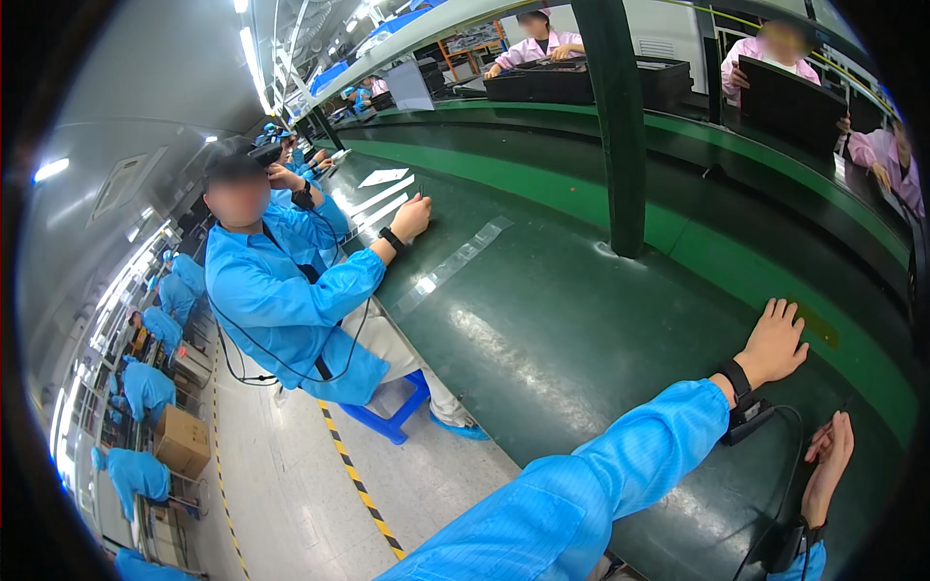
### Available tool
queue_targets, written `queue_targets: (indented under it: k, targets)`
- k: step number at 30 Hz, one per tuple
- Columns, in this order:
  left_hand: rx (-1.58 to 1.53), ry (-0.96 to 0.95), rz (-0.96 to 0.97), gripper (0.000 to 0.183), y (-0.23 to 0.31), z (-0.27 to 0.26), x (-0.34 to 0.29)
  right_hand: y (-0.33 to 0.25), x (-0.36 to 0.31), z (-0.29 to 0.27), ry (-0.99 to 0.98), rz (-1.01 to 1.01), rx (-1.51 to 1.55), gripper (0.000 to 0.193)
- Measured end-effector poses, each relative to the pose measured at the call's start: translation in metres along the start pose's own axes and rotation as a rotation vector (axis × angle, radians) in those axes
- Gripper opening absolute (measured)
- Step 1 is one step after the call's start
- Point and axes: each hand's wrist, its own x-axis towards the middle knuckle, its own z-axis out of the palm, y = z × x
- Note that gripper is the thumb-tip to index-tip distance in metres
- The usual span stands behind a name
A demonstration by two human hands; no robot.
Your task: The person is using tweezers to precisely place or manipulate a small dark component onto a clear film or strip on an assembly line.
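- Left hand [773, 347]: three o'clock, open, palm down, fingers spread over the bench [552, 339]; black wristband [738, 380] at its wrist.
- Right hand [829, 465]: four o'clock, seen edge-on, open, fingers loosely bent.
- Black device [748, 422]: four o'clock, just beside the left wrist; apparently lying on the bench, though partly hidden.
- Clear tape strip [453, 265]: near centre, across the bench.
- Green post [615, 126]: one o'clock, upright.
- Seated co-worker [281, 281]: nine o'clock, blue smock.

Left arm [593, 476] outstretched, left grip [772, 347] palm-down, right grip [831, 465] loosely curled
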Motion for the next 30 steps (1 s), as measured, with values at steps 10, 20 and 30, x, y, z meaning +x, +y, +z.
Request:
queue_targets:
  k: [10, 20, 30]
  targets:
    - [-0.042, -0.018, 0.147, 0.016, -0.043, -0.009, 0.034, -0.009, -0.005, 0.014, 0.055, -0.041, -0.033, 0.028]
    - [0.085, -0.165, 0.005, 0.039, -0.070, -0.023, 0.060, -0.011, -0.003, 0.018, 0.069, -0.030, -0.012, 0.027]
    - [0.081, -0.143, -0.038, 0.053, -0.087, -0.020, 0.075, -0.001, 0.000, 0.001, 0.058, 0.013, 0.023, 0.024]
